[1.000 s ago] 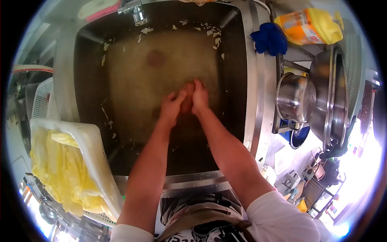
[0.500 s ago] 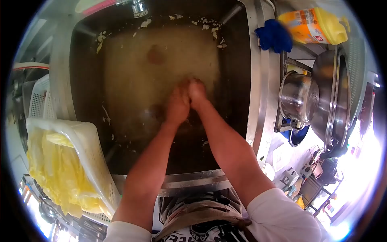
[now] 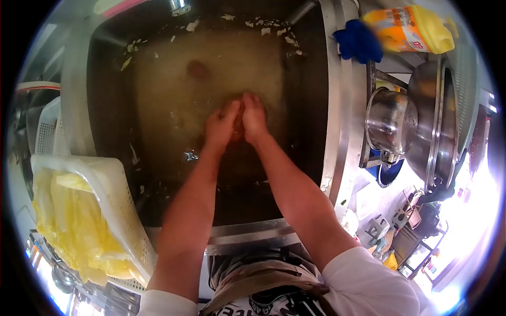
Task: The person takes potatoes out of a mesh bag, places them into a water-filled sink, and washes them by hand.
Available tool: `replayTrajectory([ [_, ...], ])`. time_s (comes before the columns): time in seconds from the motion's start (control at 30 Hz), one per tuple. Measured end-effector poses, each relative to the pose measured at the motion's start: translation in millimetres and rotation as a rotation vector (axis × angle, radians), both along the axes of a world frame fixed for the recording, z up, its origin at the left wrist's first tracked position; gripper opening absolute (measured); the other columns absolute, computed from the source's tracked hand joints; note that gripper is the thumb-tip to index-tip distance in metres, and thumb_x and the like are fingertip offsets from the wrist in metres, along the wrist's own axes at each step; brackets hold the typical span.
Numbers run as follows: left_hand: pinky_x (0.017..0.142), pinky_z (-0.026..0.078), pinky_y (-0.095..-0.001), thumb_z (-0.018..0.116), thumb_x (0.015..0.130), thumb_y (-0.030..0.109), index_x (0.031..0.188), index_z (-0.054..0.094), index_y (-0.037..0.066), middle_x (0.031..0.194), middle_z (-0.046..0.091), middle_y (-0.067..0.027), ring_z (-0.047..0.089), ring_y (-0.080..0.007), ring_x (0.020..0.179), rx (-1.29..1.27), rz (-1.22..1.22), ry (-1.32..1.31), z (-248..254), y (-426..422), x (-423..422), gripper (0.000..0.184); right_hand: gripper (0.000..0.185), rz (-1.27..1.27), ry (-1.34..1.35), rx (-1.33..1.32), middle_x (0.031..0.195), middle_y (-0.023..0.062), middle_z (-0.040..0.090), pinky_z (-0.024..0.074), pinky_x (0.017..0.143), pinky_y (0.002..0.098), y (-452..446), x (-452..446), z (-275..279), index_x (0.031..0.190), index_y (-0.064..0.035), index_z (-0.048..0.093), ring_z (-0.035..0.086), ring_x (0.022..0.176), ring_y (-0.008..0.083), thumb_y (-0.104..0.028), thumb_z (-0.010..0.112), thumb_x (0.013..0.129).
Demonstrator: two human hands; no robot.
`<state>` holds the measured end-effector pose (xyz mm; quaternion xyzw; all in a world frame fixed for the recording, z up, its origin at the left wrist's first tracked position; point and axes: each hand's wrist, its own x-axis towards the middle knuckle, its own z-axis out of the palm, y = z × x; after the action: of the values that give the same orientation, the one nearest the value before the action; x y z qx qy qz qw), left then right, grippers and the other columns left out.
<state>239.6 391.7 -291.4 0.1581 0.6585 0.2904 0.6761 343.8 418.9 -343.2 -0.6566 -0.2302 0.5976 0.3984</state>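
Note:
Brownish, murky water (image 3: 174, 105) fills a deep metal sink (image 3: 337, 131). My left hand (image 3: 220, 125) and my right hand (image 3: 254, 117) are side by side at the water near the sink's middle, palms facing each other. Both are closed, with fingertips partly hidden by the murky water. Something reddish-brown shows between them; I cannot tell whether it is an object or submerged fingers. A blurred round reddish-brown patch (image 3: 197, 69) lies under the water beyond my hands. Pale scraps (image 3: 266, 31) float along the sink's edges.
A white plastic basket (image 3: 113, 179) with yellow leaves (image 3: 74, 221) stands at the left rim. The tap (image 3: 179, 6) is at the far side. On the right are a blue cloth-like bundle (image 3: 358, 42), a yellow jug (image 3: 414, 29), a steel pot (image 3: 387, 121) and large metal pans (image 3: 426, 121).
My hands have moved slightly apart and my left hand has shifted left, with the reddish-brown area now showing between them. The floating scraps have drifted, and the view has shifted slightly.

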Motion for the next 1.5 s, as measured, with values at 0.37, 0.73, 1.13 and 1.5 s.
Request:
replayTrajectory([
  [0.37,0.078,0.050,-0.0300,0.058,0.083,0.009,0.133,0.044,0.003,0.114,0.057,-0.0072,0.057,-0.0168,0.097,0.171,0.162,-0.409,4,-12,-2,0.053,0.028,0.010,0.015,0.012,0.101,0.0065,0.056,0.0424,0.085,0.0310,9,13,28,0.104,-0.0042,0.057,0.050,0.093,0.0178,-0.028,0.048,0.093],
  [0.73,0.079,0.050,-0.0309,0.054,0.084,0.016,0.124,0.051,0.001,0.107,0.060,-0.0095,0.059,-0.0187,0.093,0.153,0.187,-0.391,-22,-15,-1,0.043,0.035,0.005,0.111,-0.017,0.106,0.0076,0.054,0.0421,0.086,0.0313,9,16,39,0.114,-0.0011,0.051,0.051,0.095,0.0179,-0.028,0.052,0.092],
  [1.13,0.045,0.042,-0.0331,0.043,0.089,0.048,0.101,0.056,0.003,0.077,0.060,-0.0107,0.051,-0.0218,0.055,0.057,-0.154,0.020,-81,-16,12,0.048,0.034,-0.011,0.136,-0.222,0.099,0.0092,0.060,0.0461,0.080,0.0338,8,20,-19,0.107,-0.0011,0.058,0.055,0.091,0.0212,-0.023,0.061,0.081],
  [1.5,0.052,0.044,-0.0348,0.038,0.088,0.048,0.095,0.055,0.008,0.086,0.060,-0.0086,0.053,-0.0231,0.063,0.067,-0.026,0.187,-6,0,11,0.044,0.015,0.303,-0.412,-0.083,0.078,0.0108,0.063,0.0483,0.063,0.0393,-19,6,-110,0.078,-0.0084,0.061,0.059,0.071,0.0235,-0.020,0.053,0.082],
])
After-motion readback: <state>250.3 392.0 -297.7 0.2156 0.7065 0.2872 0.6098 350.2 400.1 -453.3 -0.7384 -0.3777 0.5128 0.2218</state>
